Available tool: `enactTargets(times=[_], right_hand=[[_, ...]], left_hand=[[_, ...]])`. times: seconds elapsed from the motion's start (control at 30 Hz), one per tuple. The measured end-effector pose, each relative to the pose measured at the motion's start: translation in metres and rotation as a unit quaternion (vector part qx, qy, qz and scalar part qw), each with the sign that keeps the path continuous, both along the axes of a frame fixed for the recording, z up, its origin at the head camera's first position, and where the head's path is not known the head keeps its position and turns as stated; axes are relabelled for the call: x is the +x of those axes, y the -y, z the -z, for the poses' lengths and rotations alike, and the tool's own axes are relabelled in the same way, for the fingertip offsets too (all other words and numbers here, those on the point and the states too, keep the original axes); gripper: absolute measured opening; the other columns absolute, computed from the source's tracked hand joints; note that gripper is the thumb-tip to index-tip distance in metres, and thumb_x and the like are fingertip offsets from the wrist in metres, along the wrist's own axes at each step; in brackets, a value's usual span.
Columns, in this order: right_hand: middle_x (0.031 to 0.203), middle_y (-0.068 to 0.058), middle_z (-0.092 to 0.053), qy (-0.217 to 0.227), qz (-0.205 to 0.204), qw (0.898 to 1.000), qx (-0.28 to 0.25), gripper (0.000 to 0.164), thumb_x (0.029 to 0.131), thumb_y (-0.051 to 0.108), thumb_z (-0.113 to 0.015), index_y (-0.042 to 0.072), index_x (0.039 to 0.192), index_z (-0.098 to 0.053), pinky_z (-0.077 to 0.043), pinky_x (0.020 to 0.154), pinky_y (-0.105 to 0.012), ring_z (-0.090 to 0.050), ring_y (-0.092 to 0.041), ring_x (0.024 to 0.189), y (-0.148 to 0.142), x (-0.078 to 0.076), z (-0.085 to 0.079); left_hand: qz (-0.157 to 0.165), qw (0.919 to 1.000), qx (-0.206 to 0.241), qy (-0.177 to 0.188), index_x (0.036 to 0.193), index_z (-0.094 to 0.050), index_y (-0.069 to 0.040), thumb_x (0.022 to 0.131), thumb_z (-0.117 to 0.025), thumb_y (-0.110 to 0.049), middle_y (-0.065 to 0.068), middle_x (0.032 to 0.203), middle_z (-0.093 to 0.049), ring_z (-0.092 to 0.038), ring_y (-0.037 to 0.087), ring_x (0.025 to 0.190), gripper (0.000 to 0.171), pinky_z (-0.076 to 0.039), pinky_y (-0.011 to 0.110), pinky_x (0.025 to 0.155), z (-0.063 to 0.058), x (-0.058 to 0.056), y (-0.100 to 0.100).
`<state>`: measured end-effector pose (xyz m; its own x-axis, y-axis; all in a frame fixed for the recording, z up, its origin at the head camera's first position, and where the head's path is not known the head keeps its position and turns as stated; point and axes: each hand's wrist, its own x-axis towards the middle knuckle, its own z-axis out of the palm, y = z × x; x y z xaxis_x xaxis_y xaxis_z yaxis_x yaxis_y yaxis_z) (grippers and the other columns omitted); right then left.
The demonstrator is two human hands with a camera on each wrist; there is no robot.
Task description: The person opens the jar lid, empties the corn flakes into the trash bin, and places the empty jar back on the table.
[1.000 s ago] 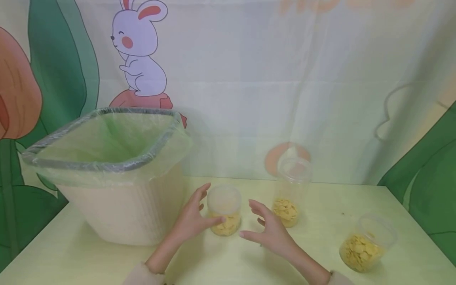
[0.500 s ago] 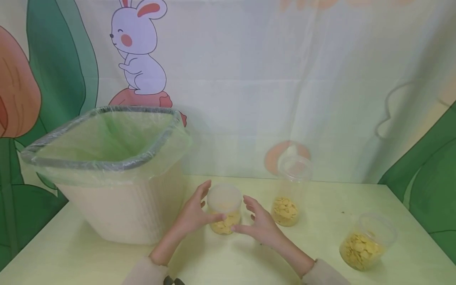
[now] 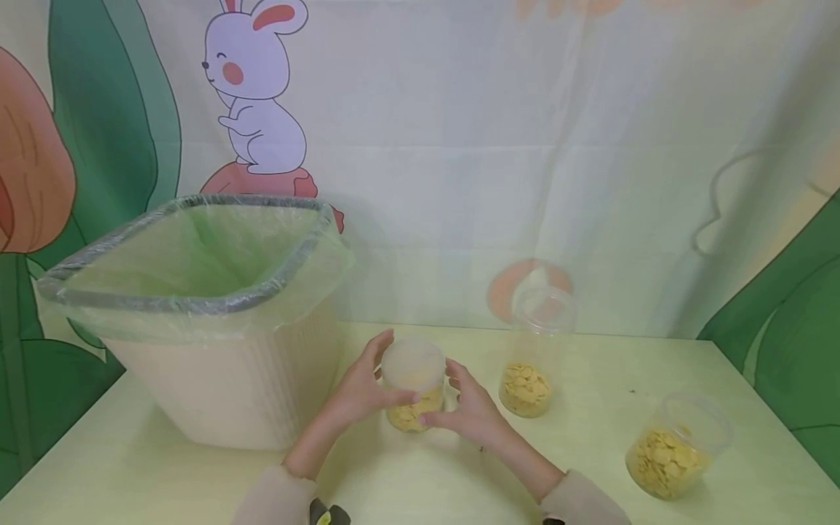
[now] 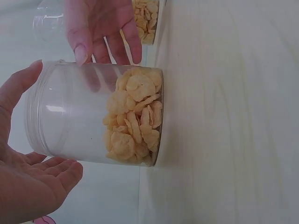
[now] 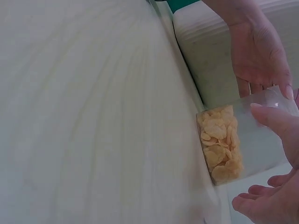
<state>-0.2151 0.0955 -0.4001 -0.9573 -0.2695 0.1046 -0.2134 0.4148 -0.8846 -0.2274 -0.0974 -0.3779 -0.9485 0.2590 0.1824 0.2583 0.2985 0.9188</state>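
A clear lidded jar, part filled with yellow flakes, stands upright on the table between my two hands. My left hand curves loosely round its left side, thumb across the front; the left wrist view has that thumb near the lid's edge and fingertips at the opposite side. My right hand is on the other side, its thumb in front of the flakes, its other fingers extended behind. In the right wrist view those fingers look apart from the jar wall. Whether either hand presses the jar I cannot tell.
At left stands a large bin lined with a green plastic bag. A tall clear jar of flakes is behind my right hand, and another jar leans in view at far right. A printed curtain hangs along the table's back edge.
My right hand has come leftward, closing the gap to the middle jar. The left hand has shifted slightly inward. The jars and bin stand where they were.
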Motion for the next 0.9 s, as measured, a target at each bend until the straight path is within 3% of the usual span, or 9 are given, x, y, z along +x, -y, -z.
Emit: enactTargets(times=[0.4,0.6,0.9], right_hand=[[0.137,-0.025,-0.036,0.027,-0.015,0.999,-0.019,0.089,0.067,0.022,-0.08,-0.001,0.137,-0.03,-0.033,0.09,-0.065,-0.032,-0.048,0.123,0.0019,-0.0079,0.0059],[0.138,-0.025,-0.034,0.037,-0.028,0.998,-0.035,0.085,0.07,0.02,-0.078,-0.002,0.137,-0.029,-0.033,0.09,-0.065,-0.033,-0.05,0.123,0.0039,-0.0095,0.006],[0.136,-0.025,-0.037,0.029,-0.03,0.998,-0.048,0.08,0.07,0.016,-0.077,-0.004,0.134,-0.033,-0.036,0.09,-0.061,-0.036,-0.051,0.119,0.006,-0.008,0.0047]], left_hand=[[-0.012,0.9998,-0.015,0.003,0.14,-0.028,-0.006,0.062,-0.083,-0.017,0.017,0.14,-0.035,-0.041,0.039,0.121,0.097,-0.036,0.055,0.094,0.0009,-0.0031,-0.0033],[-0.024,0.9993,-0.029,0.009,0.137,-0.034,-0.008,0.061,-0.084,-0.018,0.015,0.135,-0.042,-0.046,0.036,0.114,0.092,-0.043,0.05,0.088,-0.0001,-0.003,-0.0041],[-0.035,0.9986,-0.04,-0.006,0.134,-0.039,-0.006,0.06,-0.084,-0.017,0.017,0.13,-0.046,-0.049,0.035,0.111,0.087,-0.044,0.05,0.087,-0.0005,-0.004,-0.0048]])
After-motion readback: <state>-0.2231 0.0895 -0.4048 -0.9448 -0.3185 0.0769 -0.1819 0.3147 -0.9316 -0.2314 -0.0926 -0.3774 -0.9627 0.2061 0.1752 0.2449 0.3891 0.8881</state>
